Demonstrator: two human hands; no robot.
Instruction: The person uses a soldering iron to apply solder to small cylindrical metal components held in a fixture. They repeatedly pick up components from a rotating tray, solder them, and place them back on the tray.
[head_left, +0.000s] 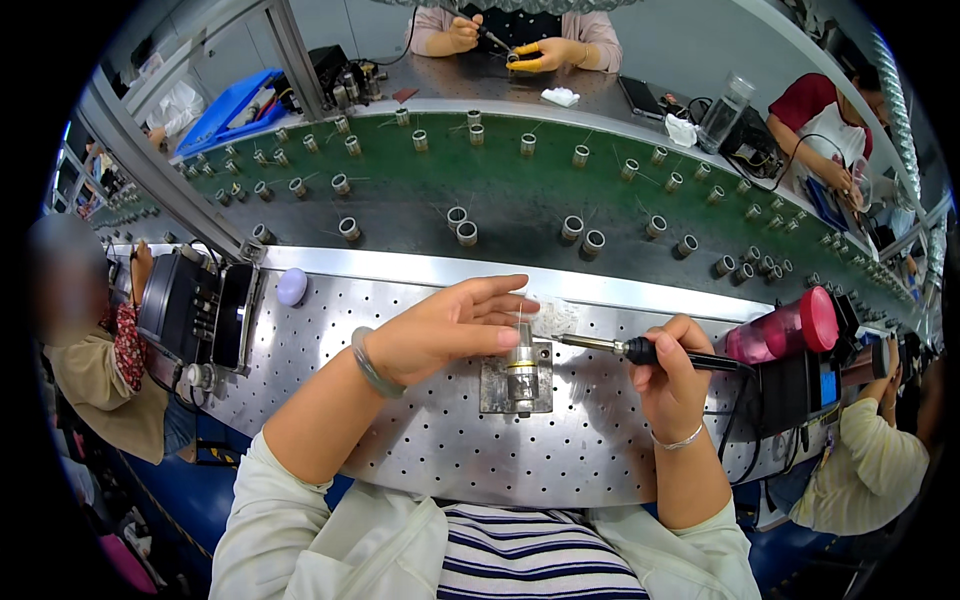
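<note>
My right hand [675, 375] grips the dark handle of a soldering iron [600, 343], its metal tip pointing left toward a small metal cylinder [522, 368]. The cylinder stands upright on a metal fixture block [495, 390], with a pale band around it and a thin wire rising near its top. My left hand [450, 325] is beside the cylinder's upper end, fingers stretched out and apart beyond it. The left thumb reaches the cylinder's near side and seems to touch it. A gap shows between the iron's tip and the cylinder.
Behind the perforated metal bench [420, 440] runs a green belt [400, 160] carrying several small metal cylinders. A purple ball-like object [292, 287] lies left, near a black bin [238, 315]. A pink jar [780, 330] and a soldering station [800, 390] stand right. Co-workers sit around.
</note>
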